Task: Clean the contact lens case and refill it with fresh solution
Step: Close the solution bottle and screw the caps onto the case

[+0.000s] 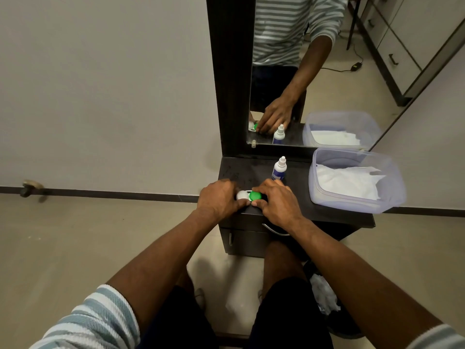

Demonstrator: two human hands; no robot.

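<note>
Both hands are on the contact lens case point(247, 196), which sits on the dark surface point(327, 212) at its front edge, toward the front-left corner.

Left hand point(218, 199): fingers curled round the white-capped end, white cap point(241, 195) partly showing under them. Holding, not relaxed.

Right hand point(275, 200): fingers and thumb curled round the green cap point(256, 196), thumb tip at the front of the case. Grip looks like a twisting hold.

Step in hand, as a judgement: working a cap, either unscrewing to open the case or screwing it shut. Which of the two cannot be told; both caps appear seated on the case. Whether the wells hold any solution is hidden.

Next move calls for: left hand to steady the case flat against the surface while the right turns the green cap; keep the case level so nothing spills near the front edge.

Containers:
- Solution bottle point(279, 170), small, white with a blue label, nozzle cap on, upright toward the back edge, behind the right hand, apart from it. Fill level not visible.
- Clear plastic tub point(395, 187) at the right side of the surface, lidless, overhanging the right edge somewhat. Inside: white tissue point(347, 181), crumpled, loose.

The mirror point(314, 71) behind the back edge repeats the bottle, tub and right hand.
</note>
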